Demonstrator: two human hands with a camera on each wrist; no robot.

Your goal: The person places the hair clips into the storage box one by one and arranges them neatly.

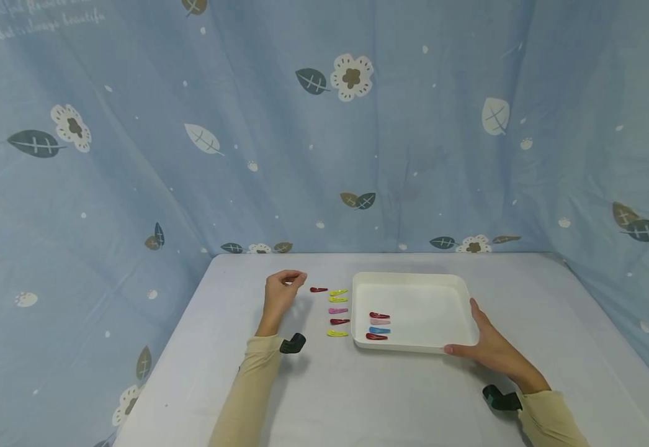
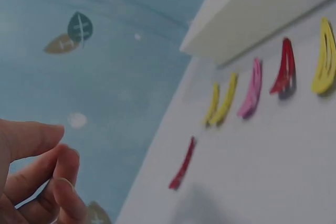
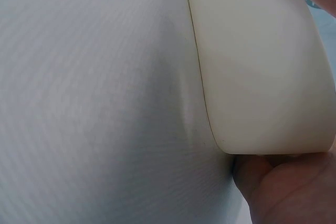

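Observation:
My left hand (image 1: pixel 283 297) hovers over the far left of the table, fingers curled, thumb near the fingertips and nothing between them. Nearest to it lies a dark red hair clip (image 1: pixel 319 290). Just right of that, a column of hair clips runs beside the tray: two yellow clips (image 1: pixel 338 299), a pink clip (image 1: pixel 338 310), a red clip (image 1: pixel 339 321) and a yellow clip (image 1: pixel 337 333). My right hand (image 1: pixel 494 347) holds the white tray (image 1: pixel 414 348) at its near right corner, thumb on the front side and fingers along the right side.
Inside the tray, at its left, lie red clips (image 1: pixel 379 315), a pale pink clip (image 1: pixel 380 322) and a blue clip (image 1: pixel 380 330). A white cloth covers the table (image 1: pixel 358 397). Behind it hangs a blue patterned curtain (image 1: pixel 402 155).

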